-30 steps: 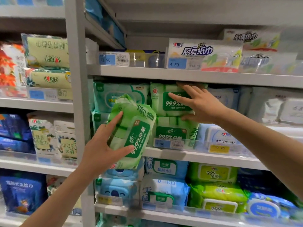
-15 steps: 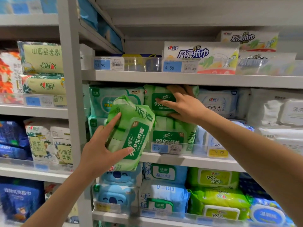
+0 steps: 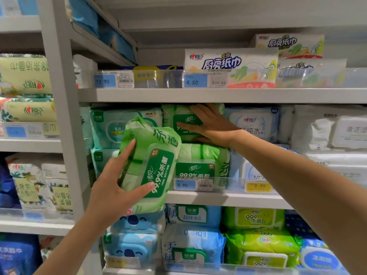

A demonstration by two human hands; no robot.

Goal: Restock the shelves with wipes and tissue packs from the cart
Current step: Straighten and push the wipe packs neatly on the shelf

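My left hand [image 3: 107,187] holds a green wipes pack [image 3: 156,155] tilted in front of the middle shelf [image 3: 228,198], thumb across its front and index finger along its side. My right hand [image 3: 210,126] presses flat, with straight fingers, on the upper green wipes pack [image 3: 178,116] of a two-high stack on that shelf. Its thumb lies at the pack's lower edge. The lower green wipes pack [image 3: 200,161] of the stack sits behind a 9.90 price tag [image 3: 184,184].
Teal wipes packs [image 3: 111,128] fill the slot left of the stack, white and blue ones [image 3: 252,124] the right. The upper shelf board [image 3: 218,95] sits close above my right hand. A grey upright post [image 3: 63,116] stands at the left. Lower shelves hold blue and lime packs.
My right hand has slid left and deeper over the upper green pack, pushing it back under the shelf board. My left hand keeps the tilted pack in nearly the same place.
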